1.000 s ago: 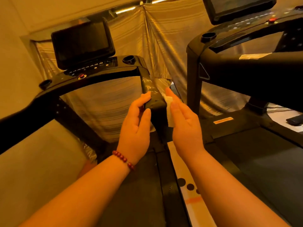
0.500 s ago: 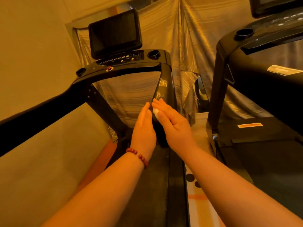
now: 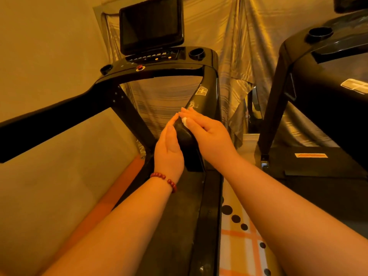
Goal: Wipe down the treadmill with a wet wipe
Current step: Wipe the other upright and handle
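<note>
Below the plus-sign label [image 3: 201,90], right hand [image 3: 211,134] presses wet wipe [image 3: 184,122] on handrail [image 3: 210,105].

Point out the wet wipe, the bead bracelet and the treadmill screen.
wet wipe [image 3: 184,121]: head view, its exposed white corner.
bead bracelet [image 3: 164,177]: head view, beads atop wrist.
treadmill screen [image 3: 151,24]: head view, centre of dark panel.

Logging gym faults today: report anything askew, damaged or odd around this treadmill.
Only the shiny striped curtain behind: it hangs loose and crumpled, one flap sagging to the right of the black handrail. The black treadmill itself shows no damage; the right hand presses the white wet wipe on that handrail.
</note>
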The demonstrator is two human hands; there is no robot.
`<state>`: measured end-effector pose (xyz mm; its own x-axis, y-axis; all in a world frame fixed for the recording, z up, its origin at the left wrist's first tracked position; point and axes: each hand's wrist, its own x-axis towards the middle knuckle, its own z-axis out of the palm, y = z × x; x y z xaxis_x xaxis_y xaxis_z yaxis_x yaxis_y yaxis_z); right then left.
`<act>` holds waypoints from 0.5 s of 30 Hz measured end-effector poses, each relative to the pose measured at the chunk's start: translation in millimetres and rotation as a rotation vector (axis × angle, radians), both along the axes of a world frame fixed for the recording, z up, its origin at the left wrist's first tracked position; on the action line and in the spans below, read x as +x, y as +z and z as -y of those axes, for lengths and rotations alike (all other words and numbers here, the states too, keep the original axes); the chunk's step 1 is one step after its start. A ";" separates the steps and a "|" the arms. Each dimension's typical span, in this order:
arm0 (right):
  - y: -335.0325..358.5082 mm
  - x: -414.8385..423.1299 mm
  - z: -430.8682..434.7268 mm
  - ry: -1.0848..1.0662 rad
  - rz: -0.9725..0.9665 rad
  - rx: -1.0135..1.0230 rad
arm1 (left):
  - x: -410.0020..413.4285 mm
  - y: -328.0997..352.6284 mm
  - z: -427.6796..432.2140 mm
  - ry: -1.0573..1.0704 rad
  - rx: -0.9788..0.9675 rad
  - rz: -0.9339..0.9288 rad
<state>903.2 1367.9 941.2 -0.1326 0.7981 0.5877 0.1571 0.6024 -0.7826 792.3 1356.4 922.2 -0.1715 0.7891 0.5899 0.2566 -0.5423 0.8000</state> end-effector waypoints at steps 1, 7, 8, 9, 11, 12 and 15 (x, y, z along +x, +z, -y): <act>-4.5 0.6 4.0 0.024 -0.002 0.019 | 0.8 0.4 1.3 0.011 0.006 -0.014; 8.7 3.6 -7.9 -0.005 0.055 0.013 | 5.5 3.0 5.9 0.000 -0.032 0.044; 10.7 1.1 -9.0 -0.020 0.050 0.008 | 5.5 4.0 6.0 0.007 -0.030 0.029; 10.7 -1.3 -8.0 -0.021 0.042 0.000 | 5.2 3.9 5.7 0.012 -0.028 0.019; 3.5 -1.0 -0.1 0.008 0.038 0.021 | 4.0 2.1 6.8 0.031 -0.027 -0.013; -0.4 1.0 3.9 0.031 0.041 0.047 | 4.4 2.5 6.9 0.036 -0.016 -0.030; 0.8 7.4 2.1 0.079 0.073 0.075 | 6.4 3.4 7.8 0.041 0.001 -0.029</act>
<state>910.6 1365.9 942.0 -0.2380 0.7379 0.6315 0.1620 0.6713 -0.7233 798.6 1348.6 925.6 -0.1862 0.7811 0.5960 0.3019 -0.5318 0.7913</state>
